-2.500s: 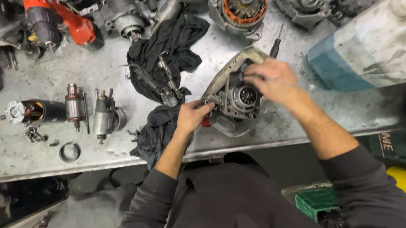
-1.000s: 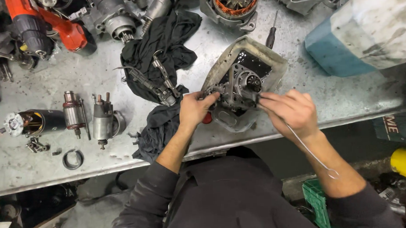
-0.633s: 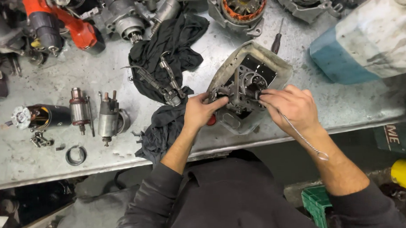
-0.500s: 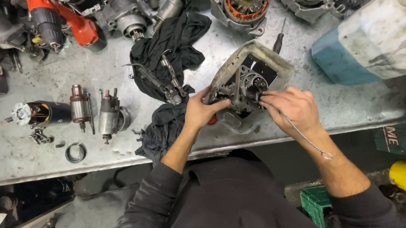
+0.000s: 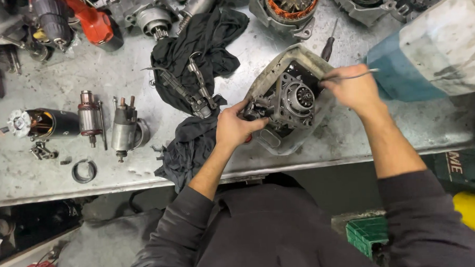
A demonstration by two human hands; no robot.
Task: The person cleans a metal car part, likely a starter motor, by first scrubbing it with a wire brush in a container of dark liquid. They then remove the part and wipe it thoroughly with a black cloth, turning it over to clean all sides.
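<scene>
The left hand (image 5: 236,127) has its fingers closed around the near-left edge of a grey metal motor part (image 5: 289,101), which sits in a worn, pale tray (image 5: 272,143) near the front edge of the steel bench (image 5: 117,169). The right hand (image 5: 354,88) is beside the tray's right rim, fingers pinched shut on a thin wire tool (image 5: 351,75) whose tip points left toward the part — whether it touches is too fine to tell.

Just left of the tray lies a crumpled black rag (image 5: 193,61) with a pair of pliers (image 5: 200,87) on top. Farther left on the bench stand a small grey cylinder unit (image 5: 126,132), a copper-wound rotor (image 5: 89,118) and a black motor body (image 5: 47,123), with a dark ring (image 5: 84,171) in front of them. A screwdriver (image 5: 329,41) lies behind the tray, and a large plastic jug (image 5: 434,47) fills the right corner.
</scene>
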